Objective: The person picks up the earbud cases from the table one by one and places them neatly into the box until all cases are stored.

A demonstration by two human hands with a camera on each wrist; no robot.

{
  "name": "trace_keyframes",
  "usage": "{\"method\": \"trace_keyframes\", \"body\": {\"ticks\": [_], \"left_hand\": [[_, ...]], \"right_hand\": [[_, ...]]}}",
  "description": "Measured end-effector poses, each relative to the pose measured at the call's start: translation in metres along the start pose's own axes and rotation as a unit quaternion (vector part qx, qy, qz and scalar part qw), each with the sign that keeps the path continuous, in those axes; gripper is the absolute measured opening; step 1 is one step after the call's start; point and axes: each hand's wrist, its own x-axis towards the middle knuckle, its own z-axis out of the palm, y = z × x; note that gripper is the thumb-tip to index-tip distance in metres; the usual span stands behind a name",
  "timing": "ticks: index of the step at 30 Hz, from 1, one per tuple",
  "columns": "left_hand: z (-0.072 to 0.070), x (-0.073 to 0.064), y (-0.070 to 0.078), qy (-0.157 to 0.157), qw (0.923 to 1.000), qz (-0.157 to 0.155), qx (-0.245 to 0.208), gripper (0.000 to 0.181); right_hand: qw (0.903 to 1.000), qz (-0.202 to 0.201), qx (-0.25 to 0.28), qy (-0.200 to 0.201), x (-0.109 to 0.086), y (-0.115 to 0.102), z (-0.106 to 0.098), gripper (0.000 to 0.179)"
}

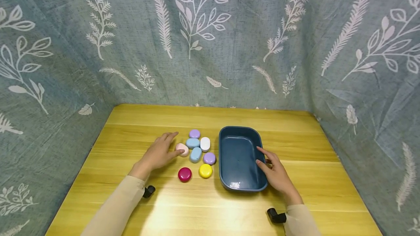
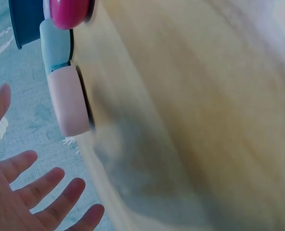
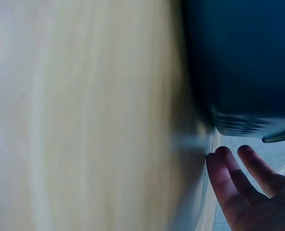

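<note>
My left hand (image 1: pixel 160 151) is spread over a pale pink rounded piece (image 1: pixel 182 150), its thumb overlapping the piece in the head view. In the left wrist view the fingers (image 2: pixel 51 180) are apart, holding nothing, and the pink piece (image 2: pixel 69 101) stands beyond them. Beside it lie light blue pieces (image 1: pixel 195 154), a white one (image 1: pixel 205 144) and lilac ones (image 1: pixel 209 158). At the right rim of a dark blue rectangular basin (image 1: pixel 237 163), my right hand (image 1: pixel 277 172) has its thumb and index finger over the edge. The other fingers (image 3: pixel 224 180) extend loosely beside the basin's outer wall.
A crimson round piece (image 1: pixel 185 174) and a yellow one (image 1: pixel 205 170) lie nearer me on the wooden table (image 1: pixel 183 210). Behind and at both sides hangs a leaf-patterned grey-blue curtain (image 1: pixel 229 75). A black wrist mount (image 1: pixel 276 216) shows below each hand.
</note>
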Motion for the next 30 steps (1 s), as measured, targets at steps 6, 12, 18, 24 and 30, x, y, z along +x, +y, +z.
{"method": "trace_keyframes", "body": {"ticks": [6, 12, 18, 24, 30], "left_hand": [[0.008, 0.000, 0.001, -0.004, 1.0000, 0.001, -0.006, 0.079], [0.015, 0.000, -0.002, -0.017, 0.9998, -0.001, -0.009, 0.074], [0.020, 0.000, -0.005, -0.017, 0.9998, 0.010, -0.002, 0.070], [0.021, -0.004, -0.004, -0.017, 0.9998, 0.009, 0.002, 0.059], [0.021, -0.005, -0.003, -0.010, 0.9999, 0.004, -0.001, 0.055]], "right_hand": [[0.9992, 0.014, 0.037, -0.004, -0.006, -0.014, -0.002, 0.049], [0.9994, 0.024, 0.026, -0.008, -0.002, 0.011, 0.003, 0.052], [0.9979, 0.037, 0.047, -0.024, -0.001, 0.022, 0.004, 0.053], [0.9966, 0.042, 0.061, -0.036, -0.003, 0.009, 0.001, 0.053], [0.9952, 0.052, 0.075, -0.035, 0.000, 0.025, 0.004, 0.053]]}}
